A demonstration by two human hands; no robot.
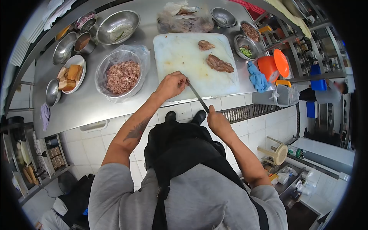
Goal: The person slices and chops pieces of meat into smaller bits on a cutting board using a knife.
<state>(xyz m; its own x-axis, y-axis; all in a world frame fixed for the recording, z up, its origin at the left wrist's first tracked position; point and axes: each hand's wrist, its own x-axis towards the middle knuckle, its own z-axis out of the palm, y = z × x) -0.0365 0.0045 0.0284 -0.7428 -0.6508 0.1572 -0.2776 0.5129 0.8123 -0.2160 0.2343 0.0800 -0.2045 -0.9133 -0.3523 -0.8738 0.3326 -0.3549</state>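
My right hand [219, 121] is wrapped round the handle of a knife [197, 94], whose blade slants up and left over the near edge of the white cutting board [180, 53]. By the blade's tip, my left hand [172, 85] has its fingers drawn together; anything between them is too small to make out. A large piece of browned meat [219, 63] and a smaller piece [206, 45] lie on the right part of the board. Left of the board stands a plastic-lined bowl [142, 73] of chopped meat [122, 76].
Metal bowls [118, 27] stand along the table's back and left. A plate [82, 63] holds browned blocks. Right of the board are a blue cloth [258, 78] and an orange container [267, 68]. Another person [327, 94] is at far right, another [69, 203] at lower left.
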